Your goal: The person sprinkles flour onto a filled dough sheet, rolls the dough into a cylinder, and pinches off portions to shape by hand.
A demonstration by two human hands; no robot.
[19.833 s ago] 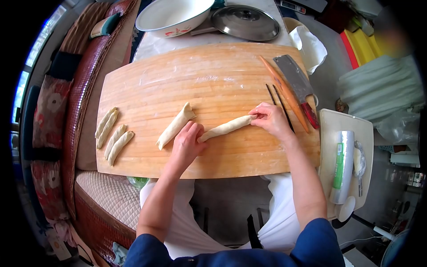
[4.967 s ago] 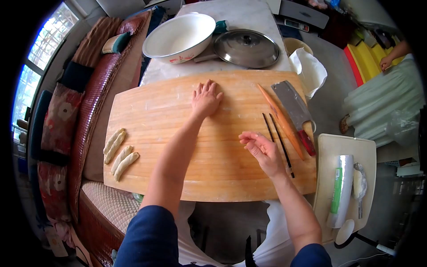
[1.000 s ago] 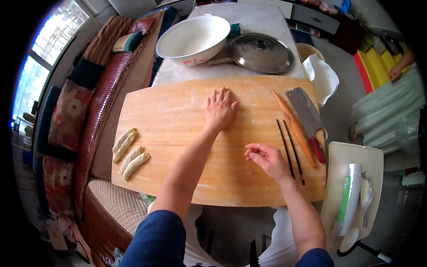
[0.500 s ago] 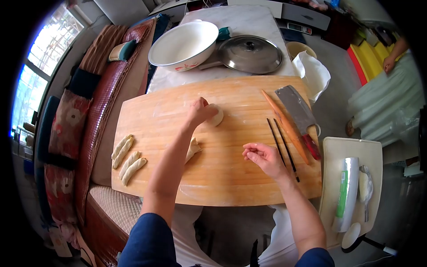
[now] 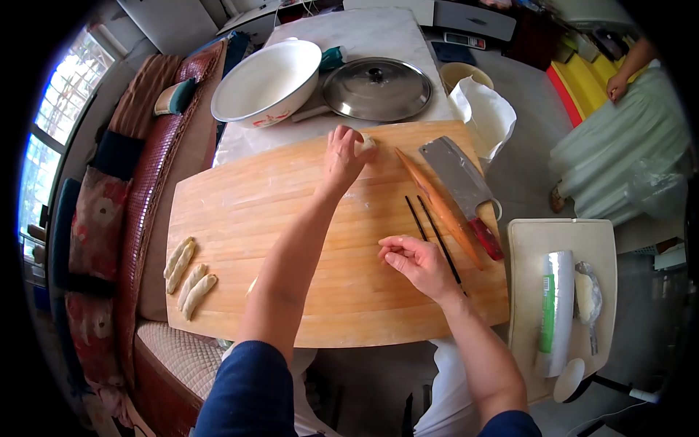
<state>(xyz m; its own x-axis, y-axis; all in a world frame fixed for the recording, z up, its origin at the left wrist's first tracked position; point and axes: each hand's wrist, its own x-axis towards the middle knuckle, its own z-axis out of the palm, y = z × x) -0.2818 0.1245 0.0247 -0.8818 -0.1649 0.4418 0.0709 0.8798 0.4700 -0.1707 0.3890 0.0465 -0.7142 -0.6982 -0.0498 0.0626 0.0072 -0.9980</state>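
On the far part of the wooden board (image 5: 306, 211), my left hand (image 5: 345, 154) is closed around a small round pale thing (image 5: 366, 143). Most of that thing is behind the fingers, so its kind is hard to make out. My right hand (image 5: 416, 264) hovers over the board's right half, loosely curled, with nothing visible in it. Beside it lie a pair of black chopsticks (image 5: 437, 237). Twisted dough strips (image 5: 188, 280) rest at the board's left. My left forearm hides nearly all of another dough piece (image 5: 253, 285).
At the board's right lie a rolling pin (image 5: 442, 209) and a cleaver (image 5: 460, 177). Behind stand a white basin (image 5: 266, 84) and a steel lid (image 5: 377, 89). A side stool (image 5: 524, 240) holds a cling film roll (image 5: 557, 313). Another person's hand (image 5: 617, 89) shows at far right.
My left hand has moved away from me across the board with the round pale thing, leaving a floury mark behind. My right hand keeps nearly the same pose. The view has shifted slightly.
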